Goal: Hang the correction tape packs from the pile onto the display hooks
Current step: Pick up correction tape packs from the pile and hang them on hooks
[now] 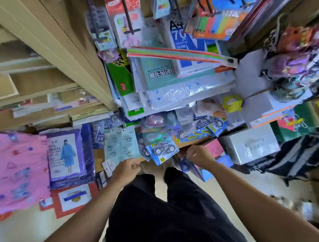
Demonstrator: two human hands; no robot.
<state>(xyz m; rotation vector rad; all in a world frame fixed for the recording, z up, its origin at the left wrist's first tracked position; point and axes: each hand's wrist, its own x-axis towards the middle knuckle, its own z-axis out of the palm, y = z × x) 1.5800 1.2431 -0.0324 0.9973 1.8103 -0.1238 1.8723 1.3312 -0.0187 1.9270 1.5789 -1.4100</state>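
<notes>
A pile of correction tape packs [177,127] lies on a low surface in front of me, in pale green, blue and pink cards. My left hand [126,168] pinches the near edge of two pale green packs [120,143]. My right hand [198,155] is curled at the pile's near edge, just right of a blue value pack [162,150]; whether it holds anything is hidden. Black display hooks [127,10] stick out above, with hung packs on them.
Stacked paper reams and plastic-wrapped sheets [181,73] sit behind the pile. Purple raincoat packs [68,156] and a pink garment [12,171] lie to the left, beige shelving [36,61] above them. A grey box [249,144] and striped bag [296,155] are on the right.
</notes>
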